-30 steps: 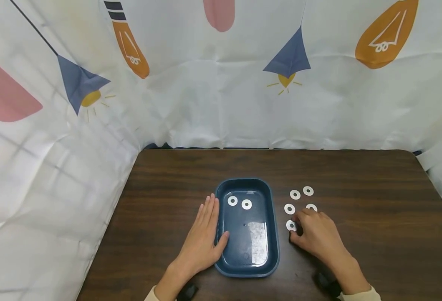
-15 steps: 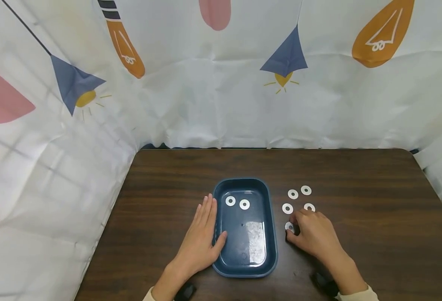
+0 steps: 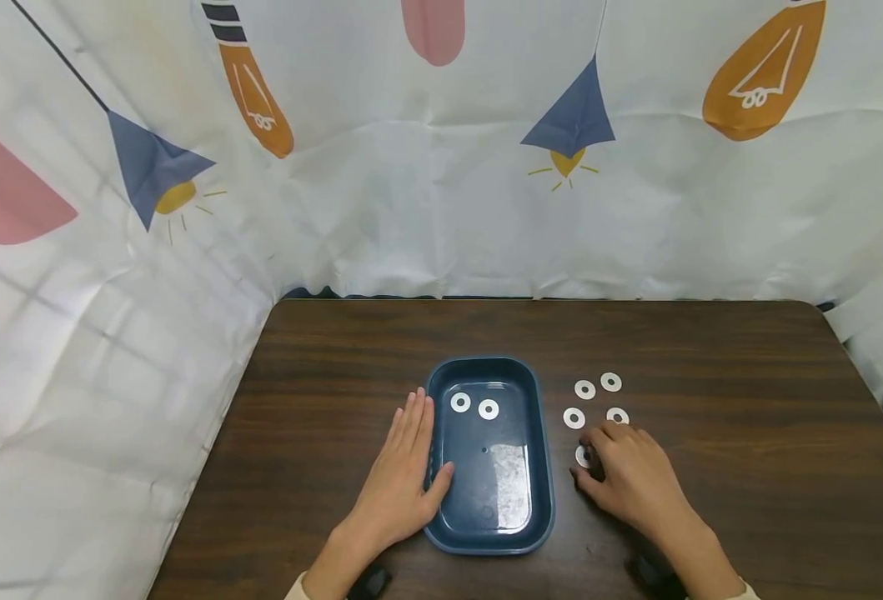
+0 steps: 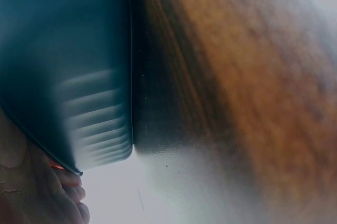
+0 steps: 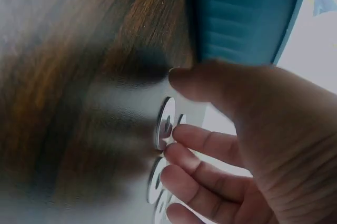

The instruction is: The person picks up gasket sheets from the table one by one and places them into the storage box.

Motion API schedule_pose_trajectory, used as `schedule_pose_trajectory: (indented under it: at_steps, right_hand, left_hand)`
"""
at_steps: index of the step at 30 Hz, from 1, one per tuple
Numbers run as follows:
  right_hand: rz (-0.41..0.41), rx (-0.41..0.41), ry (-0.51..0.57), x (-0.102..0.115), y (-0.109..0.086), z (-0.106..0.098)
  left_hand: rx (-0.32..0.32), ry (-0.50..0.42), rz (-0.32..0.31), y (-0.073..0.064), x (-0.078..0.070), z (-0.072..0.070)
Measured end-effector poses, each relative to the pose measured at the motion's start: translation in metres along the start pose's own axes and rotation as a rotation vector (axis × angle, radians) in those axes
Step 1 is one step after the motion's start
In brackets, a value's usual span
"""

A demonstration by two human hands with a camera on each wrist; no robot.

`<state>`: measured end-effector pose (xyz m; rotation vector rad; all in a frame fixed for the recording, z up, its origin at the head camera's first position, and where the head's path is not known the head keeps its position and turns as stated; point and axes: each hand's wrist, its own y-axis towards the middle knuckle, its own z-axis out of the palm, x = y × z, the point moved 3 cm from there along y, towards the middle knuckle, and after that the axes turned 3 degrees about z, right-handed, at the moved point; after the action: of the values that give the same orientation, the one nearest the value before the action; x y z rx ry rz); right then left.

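Note:
My left hand (image 3: 399,475) lies along the left side of a blue plastic tray (image 3: 546,500), its straight fingers against the outer wall and the thumb over the rim. Two flat white washers lie in the tray's far part, a left washer (image 3: 460,395) and a right washer (image 3: 489,402). My right hand (image 3: 636,475) is low over the table, right of the tray, around another washer (image 5: 162,116) lying on the wood. In the right wrist view the fingertips are at that washer's edge, while the thumb (image 5: 210,84) stands apart from it.
Several more washers lie beyond my right hand, among them a near-left washer (image 3: 567,418) and a far-right washer (image 3: 610,375). The dark wooden table (image 3: 749,400) ends at a white printed curtain (image 3: 426,217) behind and on both sides.
The washer under my right hand has shifted slightly to the right, towards the palm. The left hand and the tray stay in place; the head view has shifted a little.

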<state>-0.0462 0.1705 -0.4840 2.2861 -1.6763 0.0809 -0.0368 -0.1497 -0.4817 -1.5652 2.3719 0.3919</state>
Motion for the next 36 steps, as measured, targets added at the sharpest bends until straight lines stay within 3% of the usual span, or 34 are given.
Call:
schedule_pose_trajectory:
  at_steps: [8, 20, 28, 36]
  right_hand:
    - [0.12, 0.097, 0.102, -0.0021, -0.0014, -0.0017]
    - [0.063, 0.111, 0.138, -0.0032, 0.0027, -0.0025]
    - [0.004, 0.072, 0.043, 0.0008, -0.0033, -0.0017]
    - [0.018, 0.067, -0.015, 0.0041, -0.0036, -0.0051]
  left_hand:
    - [0.0, -0.015, 0.0, -0.0003, 0.0001, 0.0]
    - [-0.008, 0.005, 0.009, -0.0001, 0.0, -0.0006]
    - [-0.003, -0.008, -0.007, -0.0014, 0.0, -0.0002]
    - [-0.007, 0.0, 0.001, -0.0012, 0.0, -0.0003]
